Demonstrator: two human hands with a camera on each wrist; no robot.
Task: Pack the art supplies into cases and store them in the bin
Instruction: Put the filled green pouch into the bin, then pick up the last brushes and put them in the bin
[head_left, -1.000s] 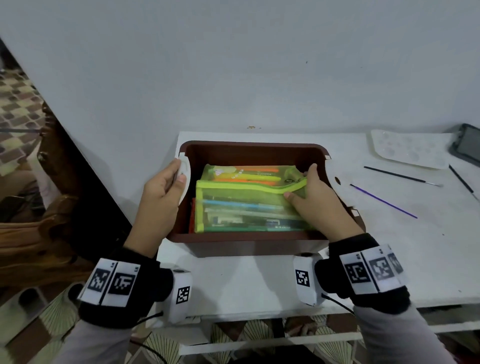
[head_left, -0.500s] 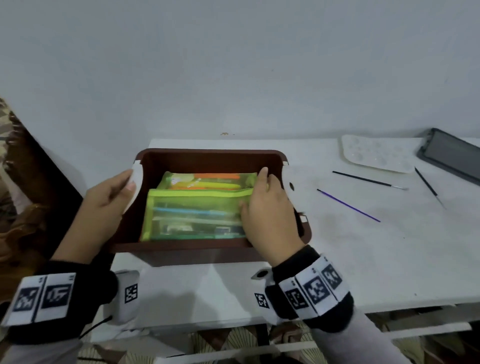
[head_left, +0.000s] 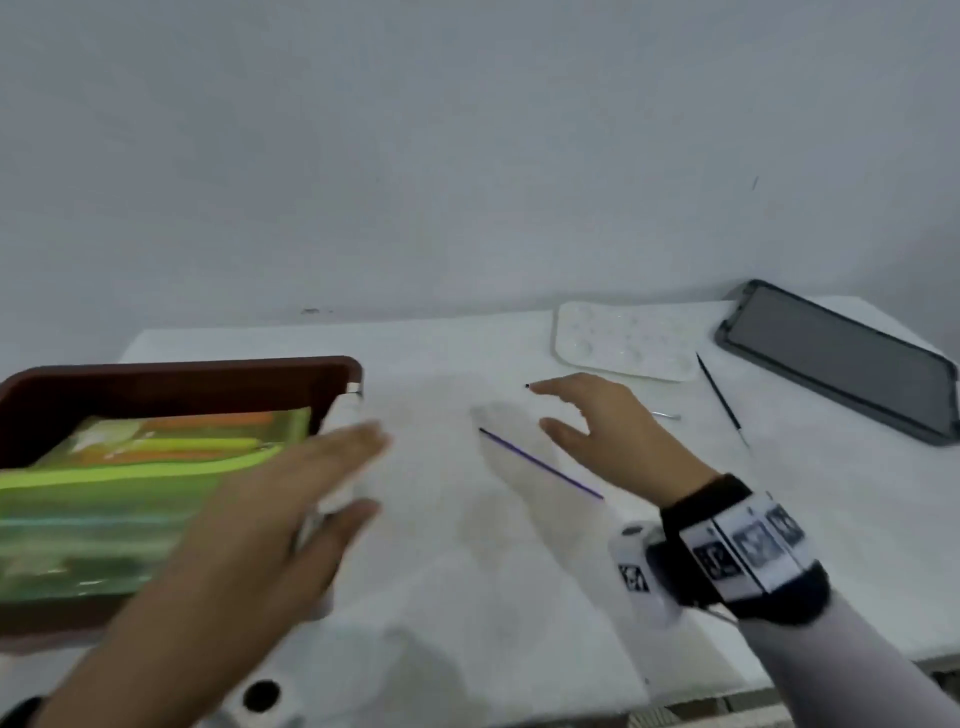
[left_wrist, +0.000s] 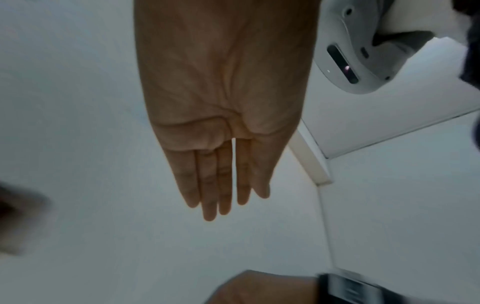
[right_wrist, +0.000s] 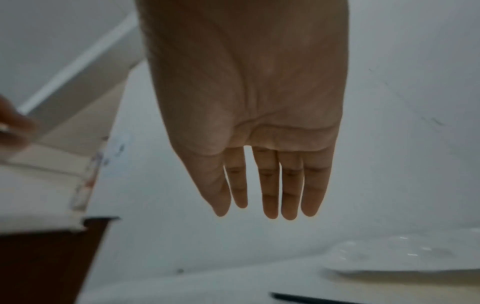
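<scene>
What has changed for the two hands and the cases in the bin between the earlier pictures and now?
Both hands have let go. The left hand has left the bin's handle and hangs open. The right hand has left the green case and moved right, open, over the purple brush and a black brush. The cases stay in the bin; palette and tablet seem unmoved.

I see my right hand (head_left: 608, 436) bare; behind it black wristband (head_left: 748, 551), white coded tags, white camera pod (head_left: 636, 566), grey sleeve (head_left: 852, 670).
</scene>
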